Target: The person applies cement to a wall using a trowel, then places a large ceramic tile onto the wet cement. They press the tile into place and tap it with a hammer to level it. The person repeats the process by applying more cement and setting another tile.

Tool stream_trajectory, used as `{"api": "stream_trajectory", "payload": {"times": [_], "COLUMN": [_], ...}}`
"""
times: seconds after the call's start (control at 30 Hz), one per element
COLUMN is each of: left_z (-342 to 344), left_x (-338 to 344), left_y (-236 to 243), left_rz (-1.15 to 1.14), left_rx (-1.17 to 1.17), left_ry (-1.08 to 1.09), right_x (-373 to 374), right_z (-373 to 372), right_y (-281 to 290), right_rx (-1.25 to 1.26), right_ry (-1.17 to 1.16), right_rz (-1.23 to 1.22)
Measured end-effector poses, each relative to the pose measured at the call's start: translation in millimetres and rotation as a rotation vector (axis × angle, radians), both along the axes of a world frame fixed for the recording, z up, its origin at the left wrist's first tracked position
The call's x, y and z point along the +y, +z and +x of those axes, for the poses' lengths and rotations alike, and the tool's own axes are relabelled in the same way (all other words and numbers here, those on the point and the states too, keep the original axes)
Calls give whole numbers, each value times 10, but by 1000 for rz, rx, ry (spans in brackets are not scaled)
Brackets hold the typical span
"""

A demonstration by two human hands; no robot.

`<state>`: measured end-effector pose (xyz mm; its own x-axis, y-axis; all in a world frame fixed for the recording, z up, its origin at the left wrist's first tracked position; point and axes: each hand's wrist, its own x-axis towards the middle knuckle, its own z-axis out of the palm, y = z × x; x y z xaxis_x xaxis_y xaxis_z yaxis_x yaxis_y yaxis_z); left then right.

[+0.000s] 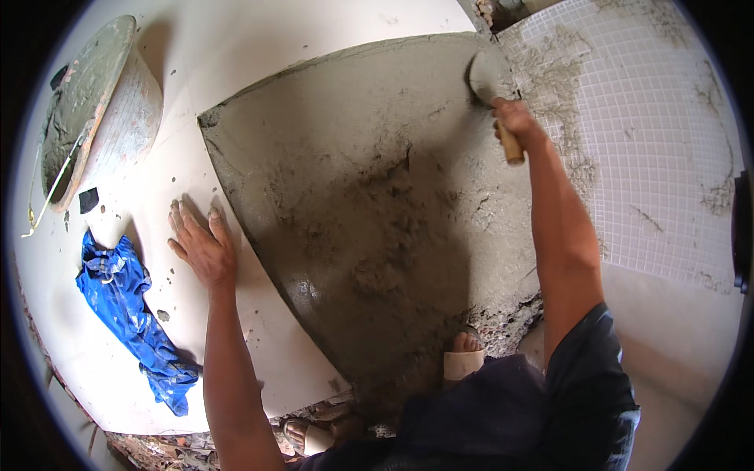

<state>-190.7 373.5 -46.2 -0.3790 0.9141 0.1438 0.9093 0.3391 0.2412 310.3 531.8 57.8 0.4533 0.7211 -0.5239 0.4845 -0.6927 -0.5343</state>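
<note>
Right fingers (503,114) grasp the trowel (485,76); left fingers (187,225) spread, ungripping, on white slab (275,353); even pressure should smooth the mortar (330,110).

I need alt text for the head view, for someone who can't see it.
A person's right hand holds a wooden-handled trowel at the far right corner of a grey mortar bed; the left hand rests on the white surface beside it. A bucket and blue cloth are at left, small square tiles at right.
</note>
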Motion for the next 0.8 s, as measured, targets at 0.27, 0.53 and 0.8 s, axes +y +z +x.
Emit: {"api": "stream_trajectory", "payload": {"times": [0.27,0.53,0.8], "left_z": [-75,-199,23], "left_x": [-51,-252,-1882], "left_y": [-111,179,352], "left_rz": [93,159,135], "left_rx": [-47,-478,-550], "left_ry": [-3,-20,1], "right_x": [-449,-667,-2608], "right_z": [-1748,-2142,-1010], "right_y": [83,193,232], "right_rx": [-65,-250,-236], "right_ry": [907,1450,1523], "right_rz": [-66,-166,-373]}}
